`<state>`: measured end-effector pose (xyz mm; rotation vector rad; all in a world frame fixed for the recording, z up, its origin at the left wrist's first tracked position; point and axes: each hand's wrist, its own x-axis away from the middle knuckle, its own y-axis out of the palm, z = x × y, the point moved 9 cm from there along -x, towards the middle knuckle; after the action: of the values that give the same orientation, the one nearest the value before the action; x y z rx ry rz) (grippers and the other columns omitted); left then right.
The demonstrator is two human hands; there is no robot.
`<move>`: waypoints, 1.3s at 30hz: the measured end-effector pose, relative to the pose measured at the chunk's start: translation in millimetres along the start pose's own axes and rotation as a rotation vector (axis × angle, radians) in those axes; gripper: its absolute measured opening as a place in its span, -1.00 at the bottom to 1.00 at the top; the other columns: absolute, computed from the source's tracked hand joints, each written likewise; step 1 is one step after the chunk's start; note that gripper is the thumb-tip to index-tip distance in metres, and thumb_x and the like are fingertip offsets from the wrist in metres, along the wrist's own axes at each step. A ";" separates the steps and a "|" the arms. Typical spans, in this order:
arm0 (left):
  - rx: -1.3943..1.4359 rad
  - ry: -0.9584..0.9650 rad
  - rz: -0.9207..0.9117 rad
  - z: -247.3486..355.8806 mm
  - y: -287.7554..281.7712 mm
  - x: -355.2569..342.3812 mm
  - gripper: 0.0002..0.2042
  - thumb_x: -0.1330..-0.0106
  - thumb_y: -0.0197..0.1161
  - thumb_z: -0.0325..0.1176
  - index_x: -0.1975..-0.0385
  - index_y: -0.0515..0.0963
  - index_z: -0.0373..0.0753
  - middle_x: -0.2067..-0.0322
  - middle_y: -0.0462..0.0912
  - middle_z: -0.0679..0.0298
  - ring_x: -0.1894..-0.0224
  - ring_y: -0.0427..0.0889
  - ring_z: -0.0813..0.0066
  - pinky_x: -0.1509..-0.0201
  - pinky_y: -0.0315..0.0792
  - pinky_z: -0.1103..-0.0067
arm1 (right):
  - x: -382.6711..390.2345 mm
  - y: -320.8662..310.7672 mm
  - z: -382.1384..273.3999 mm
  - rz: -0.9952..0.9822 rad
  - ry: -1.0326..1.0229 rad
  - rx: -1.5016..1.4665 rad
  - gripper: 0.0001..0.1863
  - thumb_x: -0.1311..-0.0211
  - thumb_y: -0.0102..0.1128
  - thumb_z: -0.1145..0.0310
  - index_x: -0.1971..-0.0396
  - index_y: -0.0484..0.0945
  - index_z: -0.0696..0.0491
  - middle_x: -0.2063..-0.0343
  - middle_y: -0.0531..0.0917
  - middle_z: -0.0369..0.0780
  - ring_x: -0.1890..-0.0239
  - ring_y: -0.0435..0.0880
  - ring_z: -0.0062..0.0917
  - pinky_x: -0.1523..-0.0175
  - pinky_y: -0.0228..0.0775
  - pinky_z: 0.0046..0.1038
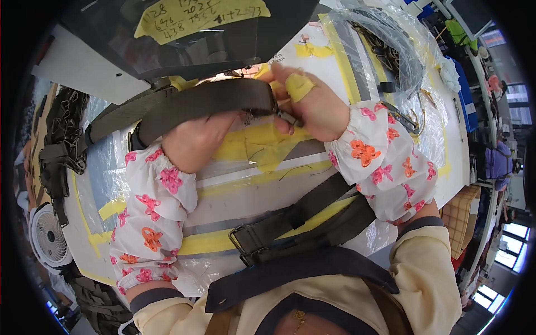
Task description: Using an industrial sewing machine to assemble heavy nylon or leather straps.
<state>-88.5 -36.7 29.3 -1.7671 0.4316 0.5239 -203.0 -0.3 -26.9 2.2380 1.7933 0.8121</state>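
Observation:
A long olive webbing strap (201, 95) runs across the upper middle, under a dark machine housing (212, 58). My right hand (318, 109), yellow tape round its thumb, is closed on the strap's right end, where a small metal fitting (286, 117) shows. My left hand (195, 139) lies beneath the strap, its fingers hidden by the webbing. Both forearms wear white floral sleeves. Another strap with metal buckles (245, 240) lies nearer my body on the work surface (262, 195), which has yellow tape and plastic film on it.
Bundled straps with hardware (61, 128) hang at the left, above a white fan (49, 234). At back right are plastic bags (402, 39) with metal pieces, and scissors (410, 123). A person in purple (497, 162) is at the far right, beside shelving and checked cloth (460, 218).

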 end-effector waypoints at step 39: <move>0.323 -0.007 -0.002 9.1 -16.6 -10.8 -0.75 0.02 0.21 -0.47 0.27 0.56 -0.23 0.36 0.61 0.23 0.34 0.60 0.28 0.31 0.49 0.52 | 27.0 54.9 -26.3 0.116 -0.988 1.954 -0.73 0.16 0.10 0.51 0.33 0.56 0.13 0.23 0.61 -0.26 0.11 0.55 -0.48 0.19 0.47 -0.48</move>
<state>-89.6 -23.6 46.7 -1.4551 0.4805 0.4322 -165.8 5.0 28.1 2.1910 1.7029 -2.6135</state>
